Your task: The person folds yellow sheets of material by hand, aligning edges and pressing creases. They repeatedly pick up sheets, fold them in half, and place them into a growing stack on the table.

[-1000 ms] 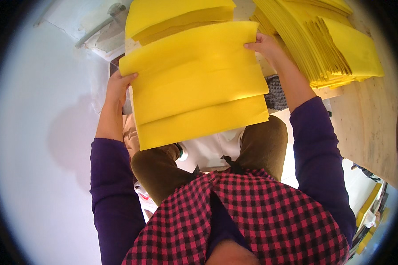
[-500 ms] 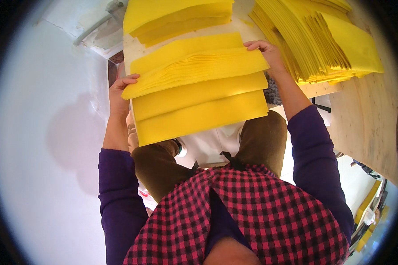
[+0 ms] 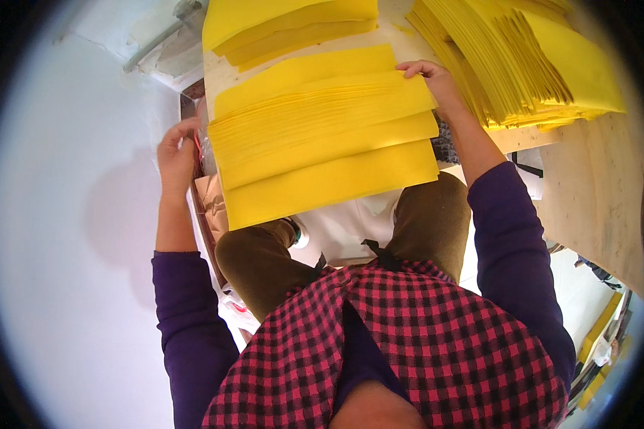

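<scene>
A fanned stack of yellow felt-like sheets (image 3: 322, 114) lies in overlapping steps across the table's near edge, its front part reaching out above my knees. My right hand (image 3: 436, 86) grips the stack's right edge near the far corner, fingers on top and the thumb hidden. Off the stack's left edge, my left hand (image 3: 177, 150) is in the air with bent fingers and the thumb apart from them. It touches no sheet, and I see nothing in it.
Beyond lies another yellow pile (image 3: 293, 28). To the right, a large fanned heap of folded yellow sheets (image 3: 508, 64) covers part of the wooden table (image 3: 587, 186). A white wall (image 3: 64, 214) runs along my left. Brown paper (image 3: 211, 200) shows beside my left knee.
My left hand has let go of the stack's left edge and moved slightly left. The raised sheets there have settled and fanned out flatter. My right hand keeps its hold.
</scene>
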Tool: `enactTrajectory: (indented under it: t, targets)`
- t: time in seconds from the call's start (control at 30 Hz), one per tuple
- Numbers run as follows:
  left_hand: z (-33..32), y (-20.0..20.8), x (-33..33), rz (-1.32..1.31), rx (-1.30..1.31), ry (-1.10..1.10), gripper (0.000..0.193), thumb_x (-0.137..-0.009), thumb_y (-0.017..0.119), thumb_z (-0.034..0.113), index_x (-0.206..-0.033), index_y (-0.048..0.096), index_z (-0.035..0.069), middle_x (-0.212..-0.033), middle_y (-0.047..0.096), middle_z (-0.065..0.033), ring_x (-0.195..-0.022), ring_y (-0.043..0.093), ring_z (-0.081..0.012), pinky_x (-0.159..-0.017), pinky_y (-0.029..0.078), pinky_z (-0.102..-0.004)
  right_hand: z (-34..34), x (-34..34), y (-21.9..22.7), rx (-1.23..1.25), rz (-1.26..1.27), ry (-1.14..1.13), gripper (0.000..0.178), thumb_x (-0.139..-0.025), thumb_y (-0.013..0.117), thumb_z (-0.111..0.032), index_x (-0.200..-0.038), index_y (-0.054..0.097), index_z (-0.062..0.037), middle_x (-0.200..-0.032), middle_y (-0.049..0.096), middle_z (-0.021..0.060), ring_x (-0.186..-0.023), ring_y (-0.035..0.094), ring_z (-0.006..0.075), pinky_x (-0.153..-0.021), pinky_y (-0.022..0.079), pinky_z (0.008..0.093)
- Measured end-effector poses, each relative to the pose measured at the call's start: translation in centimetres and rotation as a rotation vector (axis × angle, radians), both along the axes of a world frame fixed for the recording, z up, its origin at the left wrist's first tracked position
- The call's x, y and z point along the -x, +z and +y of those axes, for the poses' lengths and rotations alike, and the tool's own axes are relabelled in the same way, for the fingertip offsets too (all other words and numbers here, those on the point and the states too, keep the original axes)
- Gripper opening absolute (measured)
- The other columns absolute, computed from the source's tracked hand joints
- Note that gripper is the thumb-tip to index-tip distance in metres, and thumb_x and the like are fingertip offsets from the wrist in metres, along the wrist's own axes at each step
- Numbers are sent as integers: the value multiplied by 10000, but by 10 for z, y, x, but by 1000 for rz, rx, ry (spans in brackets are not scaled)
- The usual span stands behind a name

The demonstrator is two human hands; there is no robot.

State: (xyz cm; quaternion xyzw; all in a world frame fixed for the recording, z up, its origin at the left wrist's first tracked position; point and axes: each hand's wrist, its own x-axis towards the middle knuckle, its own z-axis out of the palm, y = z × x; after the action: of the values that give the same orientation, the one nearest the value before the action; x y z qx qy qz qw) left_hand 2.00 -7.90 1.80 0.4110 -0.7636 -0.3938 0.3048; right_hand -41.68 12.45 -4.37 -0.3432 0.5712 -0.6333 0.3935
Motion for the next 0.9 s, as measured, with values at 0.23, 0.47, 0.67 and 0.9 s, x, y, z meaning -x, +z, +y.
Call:
enactTrajectory:
  t: [0.23,0.47,0.67,0.9]
  targets:
    - [4,48,79,-67,91,-319,330,-911,567,256,-1142,620,26,-1170,608,-120,-1106,546,-189,-942,395,-265,-3,1,0,7,-22,16,54,-780,667,16,-767,656,-35,-1068,651,73,-870,624,170,-769,541,295]
    - [55,2,139,-484,504,-464,479,-949,460,357,-1324,448,59,-1355,464,-164,-1296,390,-315,-1059,293,-469,-2,-1,5,-58,-25,-26,70,-789,650,24,-745,650,-30,-1077,647,68,-895,621,170,-774,540,295]
    - [76,-15,133,-533,563,-398,467,-939,466,333,-1312,449,53,-1391,420,-163,-1317,349,-335,-1074,267,-498,0,-1,4,-20,-37,20,84,-805,630,20,-740,653,-29,-1089,644,62,-905,618,175,-785,537,293]
    - [81,-26,128,-495,582,-385,474,-935,484,296,-1340,431,54,-1422,380,-165,-1344,308,-327,-1102,216,-480,5,-4,9,-16,-20,-19,127,-841,563,34,-829,676,-24,-1088,643,69,-911,619,170,-803,528,271]
